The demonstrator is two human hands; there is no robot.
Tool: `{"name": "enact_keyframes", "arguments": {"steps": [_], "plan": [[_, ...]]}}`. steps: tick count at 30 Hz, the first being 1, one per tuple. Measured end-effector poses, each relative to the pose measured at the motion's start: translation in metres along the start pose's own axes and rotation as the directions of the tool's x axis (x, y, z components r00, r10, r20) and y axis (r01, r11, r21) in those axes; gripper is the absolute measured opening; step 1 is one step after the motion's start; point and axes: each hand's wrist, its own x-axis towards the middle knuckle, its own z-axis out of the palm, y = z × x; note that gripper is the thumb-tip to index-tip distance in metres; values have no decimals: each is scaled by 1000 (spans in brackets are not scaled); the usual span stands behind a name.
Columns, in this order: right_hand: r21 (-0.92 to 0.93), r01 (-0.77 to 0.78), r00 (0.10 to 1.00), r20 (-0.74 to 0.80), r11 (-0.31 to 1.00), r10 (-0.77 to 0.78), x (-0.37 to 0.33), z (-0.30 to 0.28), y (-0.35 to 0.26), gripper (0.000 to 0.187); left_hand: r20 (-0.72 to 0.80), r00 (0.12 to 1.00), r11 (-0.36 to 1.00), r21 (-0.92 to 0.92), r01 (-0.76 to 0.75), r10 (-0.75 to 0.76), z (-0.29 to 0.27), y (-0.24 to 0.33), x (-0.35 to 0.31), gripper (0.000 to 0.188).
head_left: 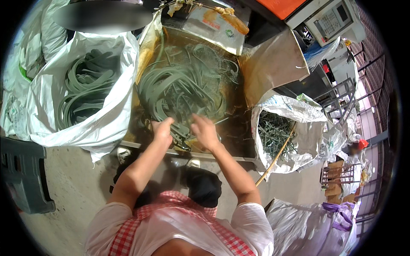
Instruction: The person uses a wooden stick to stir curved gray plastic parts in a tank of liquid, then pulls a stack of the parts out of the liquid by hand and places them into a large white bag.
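Observation:
A wide trough [252, 91] of brownish water stands in front of me, holding a tangled coil of long, flat grey-green strips [177, 87]. My left hand [163, 131] is closed at the near side of the coil, with strips running beneath and beside it. Just to its right, my right hand [206, 131] is over the near end of the same strips. Its fingers are slightly blurred and look apart, with nothing visible between them. A dark bunch of strip ends [181, 143] hangs between the two hands, near the trough's front edge.
Left of the trough, a white woven sack [42, 102] holds coiled strips. A second sack [316, 115] at right contains thin dark scraps, with a wooden stick [277, 157] leaning out. A dark plastic stool [25, 175] stands at far left. Behind are a metal box [218, 25] and a control panel [331, 23].

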Motion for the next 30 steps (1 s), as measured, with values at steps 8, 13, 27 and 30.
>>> {"name": "enact_keyframes", "arguments": {"steps": [8,13,27,30], "plan": [[305,-472,874,41,827,484,1,1,-6,27,71,992,992,88,95,-101,1,19,-5,34],[137,-541,840,48,830,540,8,-21,-27,35,-83,994,993,92,78,-70,10,23,-16,39],[32,-541,841,34,840,540,-17,-2,-9,46,8,945,850,434,-298,327,13,10,-18,60],[234,-613,789,143,755,597,-16,-2,1,49,53,922,797,484,-360,384,9,7,-10,61]]}}
